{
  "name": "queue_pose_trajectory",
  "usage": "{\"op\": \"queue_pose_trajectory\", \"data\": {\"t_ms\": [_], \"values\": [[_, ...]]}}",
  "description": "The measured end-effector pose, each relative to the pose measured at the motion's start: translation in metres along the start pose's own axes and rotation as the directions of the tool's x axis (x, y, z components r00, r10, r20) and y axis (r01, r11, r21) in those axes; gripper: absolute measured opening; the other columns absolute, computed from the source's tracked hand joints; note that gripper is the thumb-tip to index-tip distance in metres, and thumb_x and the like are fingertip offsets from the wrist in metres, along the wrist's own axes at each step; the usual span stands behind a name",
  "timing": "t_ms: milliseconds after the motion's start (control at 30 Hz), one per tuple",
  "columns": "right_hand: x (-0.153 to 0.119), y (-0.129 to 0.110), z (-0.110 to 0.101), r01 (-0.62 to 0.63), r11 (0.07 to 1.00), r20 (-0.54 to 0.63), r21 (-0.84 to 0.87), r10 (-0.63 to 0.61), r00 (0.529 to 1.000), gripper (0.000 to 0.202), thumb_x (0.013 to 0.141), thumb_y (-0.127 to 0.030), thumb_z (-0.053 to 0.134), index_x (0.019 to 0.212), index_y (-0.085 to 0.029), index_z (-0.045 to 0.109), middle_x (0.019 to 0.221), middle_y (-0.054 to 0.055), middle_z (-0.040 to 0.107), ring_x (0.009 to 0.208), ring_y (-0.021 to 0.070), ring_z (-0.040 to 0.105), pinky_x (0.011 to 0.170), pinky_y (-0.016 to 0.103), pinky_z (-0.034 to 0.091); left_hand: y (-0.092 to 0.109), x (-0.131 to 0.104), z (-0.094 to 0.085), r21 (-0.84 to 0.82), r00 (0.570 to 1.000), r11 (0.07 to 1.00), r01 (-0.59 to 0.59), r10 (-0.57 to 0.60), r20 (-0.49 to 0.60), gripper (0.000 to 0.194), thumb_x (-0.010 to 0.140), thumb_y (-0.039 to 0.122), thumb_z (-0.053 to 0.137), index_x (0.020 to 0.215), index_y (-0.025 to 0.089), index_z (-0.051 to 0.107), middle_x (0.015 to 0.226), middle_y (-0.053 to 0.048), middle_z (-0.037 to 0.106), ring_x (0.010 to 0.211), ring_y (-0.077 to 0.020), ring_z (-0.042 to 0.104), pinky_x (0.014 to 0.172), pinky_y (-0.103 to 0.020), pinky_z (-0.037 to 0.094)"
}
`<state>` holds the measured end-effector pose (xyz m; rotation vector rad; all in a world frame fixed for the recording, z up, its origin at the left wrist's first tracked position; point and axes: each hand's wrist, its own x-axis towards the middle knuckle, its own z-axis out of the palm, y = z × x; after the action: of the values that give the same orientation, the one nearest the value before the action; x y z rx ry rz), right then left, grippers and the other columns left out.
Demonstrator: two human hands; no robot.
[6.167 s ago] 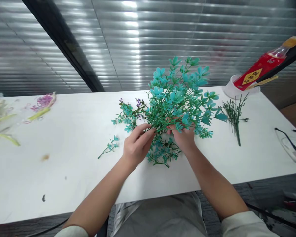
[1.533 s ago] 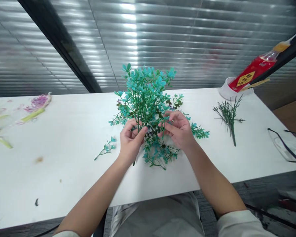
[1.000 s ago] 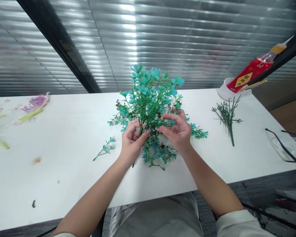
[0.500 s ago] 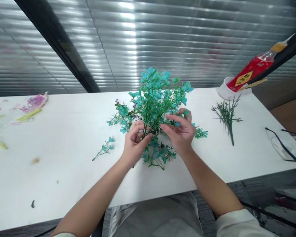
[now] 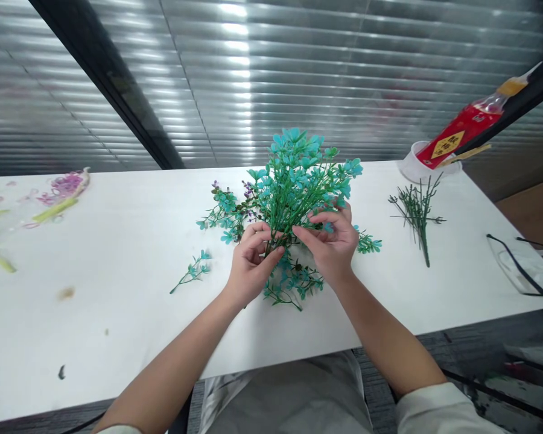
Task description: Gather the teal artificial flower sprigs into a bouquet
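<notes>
Upright over the white table (image 5: 131, 259) stands a bunch of green stems with turquoise flowers (image 5: 298, 163). The fingers of my left hand (image 5: 253, 262) are closed round the bottom of its stems. My right hand (image 5: 332, 244) is at the bunch's right side, thumb and forefinger close together by the stems; whether they pinch one is too small to tell. Turquoise sprigs (image 5: 298, 283) lie beneath and in front of the hands. More flowers with purple bits (image 5: 226, 208) lie behind my left hand. One small sprig (image 5: 192, 271) lies apart at the left.
A bare dark green stem cluster (image 5: 420, 220) lies at the right. Behind it a red bottle (image 5: 461, 132) leans in a white bowl (image 5: 409, 166). Black-framed glasses (image 5: 522, 271) are near the right edge. Purple flower scraps (image 5: 63, 187) lie far left.
The held bunch has tilted and shifted slightly right, along with my left hand. The fingers of my right hand have drawn nearer the stems.
</notes>
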<state>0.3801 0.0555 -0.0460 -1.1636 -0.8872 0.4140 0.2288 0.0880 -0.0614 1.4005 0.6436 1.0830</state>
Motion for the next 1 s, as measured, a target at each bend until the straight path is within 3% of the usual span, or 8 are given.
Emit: {"op": "queue_pose_trajectory", "data": {"t_ms": [167,367,633,833,1000], "values": [[0.004,-0.002,-0.003,0.038,0.999,0.004,-0.033,-0.038,0.999,0.024,0.066,-0.026,0.085,0.076,-0.021,0.064,0.113,0.006,0.052,0.093,0.0176,0.067,0.057,0.026,0.064,0.003,-0.001,0.0,0.01,1.0,1.0,0.024,-0.024,0.002,0.019,0.083,0.026,0.076,0.101,0.023,0.071,0.109,-0.005,0.046,0.058,-0.0014,0.045,0.042,-0.016,0.038],[0.007,-0.003,-0.007,0.041,0.997,0.08,-0.069,-0.035,0.996,0.023,0.066,-0.026,0.085,0.074,-0.022,0.064,0.098,0.006,0.058,0.091,0.0195,0.066,0.047,0.022,0.058,0.002,-0.001,-0.001,0.043,1.0,0.999,0.009,-0.009,0.004,0.018,0.083,0.028,0.075,0.1,0.024,0.071,0.109,-0.006,0.047,0.06,-0.0036,0.043,0.045,-0.018,0.037],[0.011,0.002,-0.012,0.0,1.0,0.192,-0.005,0.001,0.981,0.023,0.065,-0.021,0.085,0.081,-0.02,0.068,0.103,0.005,0.058,0.089,0.0167,0.067,0.062,0.025,0.065,0.006,0.0,0.002,0.141,1.0,0.99,-0.015,0.018,-0.019,0.017,0.083,0.033,0.074,0.095,0.021,0.071,0.103,-0.008,0.05,0.07,-0.0097,0.049,0.047,-0.018,0.037],[0.009,0.003,-0.011,-0.058,0.998,0.247,-0.03,0.064,0.967,0.024,0.066,-0.025,0.085,0.082,-0.02,0.068,0.105,0.006,0.058,0.086,0.0164,0.067,0.061,0.025,0.065,0.005,0.0,0.001,0.196,0.999,0.981,0.008,0.002,-0.051,0.019,0.085,0.036,0.072,0.086,0.018,0.067,0.102,-0.008,0.051,0.063,-0.0081,0.045,0.042,-0.018,0.034],[0.005,0.004,-0.01,-0.053,0.997,0.26,-0.049,0.064,0.964,0.024,0.068,-0.027,0.084,0.085,-0.021,0.067,0.102,0.005,0.058,0.079,0.0149,0.068,0.052,0.022,0.062,0.006,0.001,0.001,0.243,0.996,0.969,-0.042,0.06,-0.068,0.019,0.085,0.036,0.071,0.081,0.018,0.066,0.098,-0.009,0.054,0.074,-0.0135,0.051,0.047,-0.02,0.035]]}}
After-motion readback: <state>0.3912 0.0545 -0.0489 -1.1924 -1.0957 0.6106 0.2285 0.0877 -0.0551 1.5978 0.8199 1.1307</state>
